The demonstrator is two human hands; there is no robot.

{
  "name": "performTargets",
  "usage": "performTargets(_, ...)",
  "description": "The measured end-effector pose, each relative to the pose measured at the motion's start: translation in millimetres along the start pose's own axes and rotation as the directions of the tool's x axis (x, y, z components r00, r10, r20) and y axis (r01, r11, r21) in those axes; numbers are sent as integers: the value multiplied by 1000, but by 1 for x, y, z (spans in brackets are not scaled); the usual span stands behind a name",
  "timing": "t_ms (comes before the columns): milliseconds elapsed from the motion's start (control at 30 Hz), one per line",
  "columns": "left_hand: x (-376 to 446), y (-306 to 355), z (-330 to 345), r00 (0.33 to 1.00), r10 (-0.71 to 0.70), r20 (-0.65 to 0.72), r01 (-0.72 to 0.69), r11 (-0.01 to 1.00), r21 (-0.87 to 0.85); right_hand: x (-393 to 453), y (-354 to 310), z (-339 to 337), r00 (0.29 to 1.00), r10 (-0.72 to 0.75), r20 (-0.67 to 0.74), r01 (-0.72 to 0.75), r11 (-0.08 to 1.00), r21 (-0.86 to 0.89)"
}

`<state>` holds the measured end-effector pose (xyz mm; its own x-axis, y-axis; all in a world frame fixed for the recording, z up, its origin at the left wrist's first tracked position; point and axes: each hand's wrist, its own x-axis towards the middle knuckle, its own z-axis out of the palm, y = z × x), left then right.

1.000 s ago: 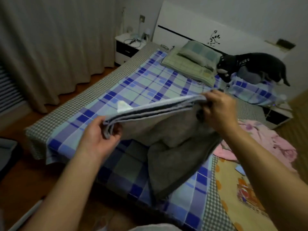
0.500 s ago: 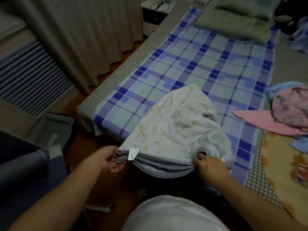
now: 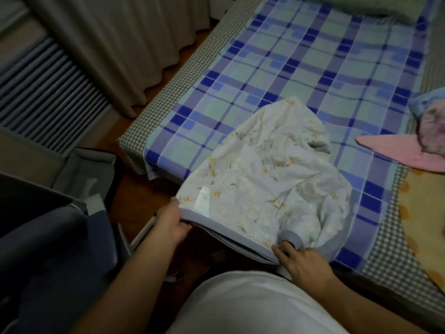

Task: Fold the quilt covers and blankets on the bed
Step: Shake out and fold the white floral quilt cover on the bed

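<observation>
The floral quilt cover lies bunched at the bed's near edge, its folded layers overhanging. The left hand pinches one corner, the right hand grips the other — the loose far half could slide, skewing the fold. Half a second ago, the layers sagged lower.

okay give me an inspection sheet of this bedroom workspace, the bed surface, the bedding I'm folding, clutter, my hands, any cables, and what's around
Surface: bed under a blue plaid sheet.
Job's things: floral quilt cover, bunched, lying on the bed's near corner, its grey-edged layers hanging past the edge.
Clutter: pink cloth, floral bundle and yellow blanket at right; green pillow at the far end.
Hands: left hand grips the cover's near-left corner; right hand pinches its near edge.
Cables: nothing seen.
Surroundings: curtain, ribbed radiator, open grey box on the wood floor.
</observation>
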<state>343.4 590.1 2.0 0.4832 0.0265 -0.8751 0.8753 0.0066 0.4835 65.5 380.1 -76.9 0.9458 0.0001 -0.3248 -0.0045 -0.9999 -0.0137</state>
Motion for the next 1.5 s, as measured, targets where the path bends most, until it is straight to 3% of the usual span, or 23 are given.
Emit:
performTargets(67, -2, -5, -9, 948, 317, -20, -295, 904, 310, -4, -4, -7, 989, 147, 32, -149, 982, 116)
performTargets(133, -5, -5, -24, 791, 587, 174, -527, 507, 682, -10, -5, -15, 947, 320, 14, -316, 929, 192)
performTargets(200, -3, -6, -36, 753, 590, 292, -539, 298, 788, -15, -8, -23, 906, 421, -29, -403, 884, 235)
performTargets(267, 7, -9, -43, 811, 536, 233, -470, 361, 805, -13, -16, -25, 897, 441, -16, -423, 871, 248)
performTargets(333, 16, -10, -49, 925, 370, 89, -324, 642, 695, -12, -26, -10, 942, 332, 40, -333, 922, 199)
performTargets(400, 23, -9, -56, 1000, 6, 5, -8, 893, 450, -18, -30, -4, 945, 301, 124, -320, 929, 185)
performTargets(467, 34, -15, -67, 963, -270, -11, 250, 875, 415, -29, -31, -11, 866, 480, 141, -501, 832, 239)
performTargets(533, 43, -25, -74, 913, -408, 5, 354, 800, 484, -30, -36, -20, 732, 658, 175, -678, 679, 281)
performTargets(600, 50, -21, -66, 910, -414, 31, 335, 775, 536, -23, -40, -12, 713, 583, 389, -682, 705, 195)
performTargets(667, 50, -2, -41, 921, -382, 83, 275, 785, 555, -16, -33, -9, 623, 346, 701, -666, 705, 244)
performTargets(733, 42, 32, 3, 916, -344, 205, 202, 839, 506, -10, 0, -34, 607, 270, 748, -700, 628, 341)
performTargets(800, 29, 76, 62, 912, -241, 332, 89, 907, 412, 0, 56, -82, 667, 262, 697, -689, 573, 444)
performTargets(867, 2, 128, 136, 885, -87, 457, -117, 909, 400, 13, 128, -152, 666, 371, 647, -724, 529, 443)
performTargets(900, -16, 158, 178, 859, -1, 512, -237, 886, 399, 21, 168, -191, 654, 518, 552, -754, 506, 419)
performTargets(967, -89, 226, 257, 764, 93, 638, -287, 936, 206, 27, 242, -294, 526, 843, 113, -790, 436, 431)
performTargets(1033, -192, 297, 311, 580, 280, 765, -385, 922, -46, 22, 293, -418, 275, 893, -358, -756, 430, 494)
performTargets(1100, -300, 355, 332, 283, 458, 842, -476, 830, -291, 1, 309, -534, 60, 778, -626, -675, 493, 549)
performTargets(1133, -338, 380, 335, 181, 517, 837, -487, 786, -380, -14, 309, -579, -5, 702, -712, -647, 541, 538)
performTargets(1200, -389, 417, 327, 95, 611, 786, -524, 701, -483, -44, 306, -645, -40, 588, -808, -621, 619, 481)
performTargets(1267, -414, 441, 316, 22, 640, 768, -590, 629, -506, -65, 305, -677, 16, 509, -860, -607, 689, 397)
performTargets(1367, -407, 467, 311, 63, 673, 737, -644, 591, -485, -72, 310, -672, 129, 440, -889, -569, 767, 297)
performTargets(1433, -376, 476, 309, 182, 706, 684, -658, 604, -449, -69, 312, -640, 102, 380, -919, -481, 828, 289)
performTargets(1500, -330, 469, 301, 347, 688, 637, -664, 660, -351, -67, 314, -586, 14, 396, -918, -396, 845, 358)
